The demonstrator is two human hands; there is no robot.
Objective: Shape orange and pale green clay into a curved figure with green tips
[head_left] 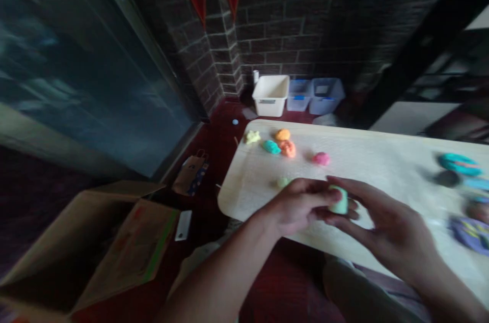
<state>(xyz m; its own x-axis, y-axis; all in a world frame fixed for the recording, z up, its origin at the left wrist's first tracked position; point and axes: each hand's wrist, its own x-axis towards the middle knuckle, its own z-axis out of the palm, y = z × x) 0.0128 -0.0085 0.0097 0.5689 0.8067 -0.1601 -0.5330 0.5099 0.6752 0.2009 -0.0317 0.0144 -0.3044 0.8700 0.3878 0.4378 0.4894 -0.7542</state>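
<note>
Above the near side of the table, a pale green lump of modelling clay [339, 200] is between my two hands. My left hand [300, 206] pinches it, thumb pressed on its face and fingers behind. My right hand [393, 226] curls round it from the other side, with finger and thumb at its top and bottom edges. Just beyond my left hand lies another light green lump [283, 182], partly hidden. Farther back are a pink lump [321, 158], an orange lump [282, 134], a coral lump [288, 149], a teal lump [271, 147] and a pale yellow piece [252, 136].
The white table [385, 155] has rounded corners. Blurred teal [460, 164] and purple [471, 235] clay pieces lie at its right. Behind it stand a white bin [270, 96] and two bluish tubs [325, 96]. An open cardboard box [126, 251] sits at lower left.
</note>
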